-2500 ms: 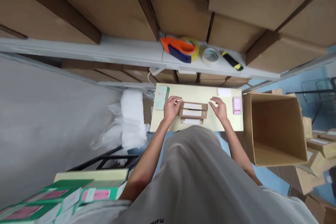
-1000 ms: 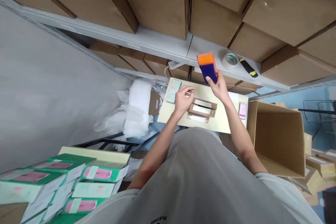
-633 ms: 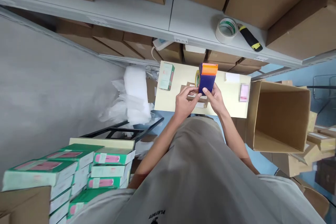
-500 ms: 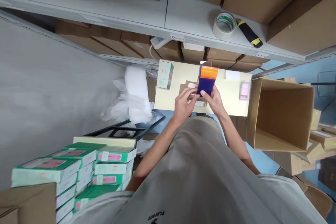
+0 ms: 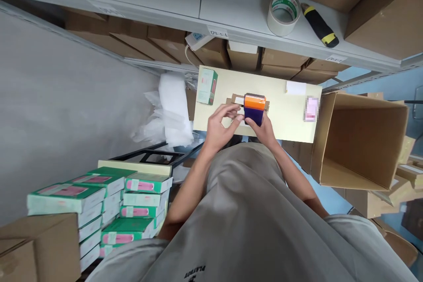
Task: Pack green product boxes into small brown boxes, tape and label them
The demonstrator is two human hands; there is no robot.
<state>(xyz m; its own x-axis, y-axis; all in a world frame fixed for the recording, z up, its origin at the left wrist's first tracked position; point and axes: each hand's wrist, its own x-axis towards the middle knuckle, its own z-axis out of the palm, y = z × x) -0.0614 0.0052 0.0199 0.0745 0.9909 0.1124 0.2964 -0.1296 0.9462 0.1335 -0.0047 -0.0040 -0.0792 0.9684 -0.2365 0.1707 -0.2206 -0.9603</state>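
Observation:
My right hand (image 5: 262,131) grips a purple-and-orange tape dispenser (image 5: 254,110), its thumb across the near face. The orange part faces up and away from me. Just left of it, my left hand (image 5: 220,128) is open, with its thumb and fingers apart and nothing seen between them. Beneath the dispenser and my fingers lies a small brown cardboard box (image 5: 238,98) with white patches, mostly hidden. Both hands are over a pale yellow tabletop (image 5: 284,119).
On the tabletop are a green-and-white box (image 5: 207,86), a white item (image 5: 296,87) and a blurred pink item (image 5: 311,109). A large open carton (image 5: 360,141) stands right. Green boxes (image 5: 71,191) are stacked at lower left. A tape roll (image 5: 283,14) and utility knife (image 5: 320,25) rest on the shelf.
My left hand has moved left, away from the tape dispenser, and its fingers have spread. The dispenser has come lower over the cardboard box and tilted in my right hand. The view has shifted slightly.

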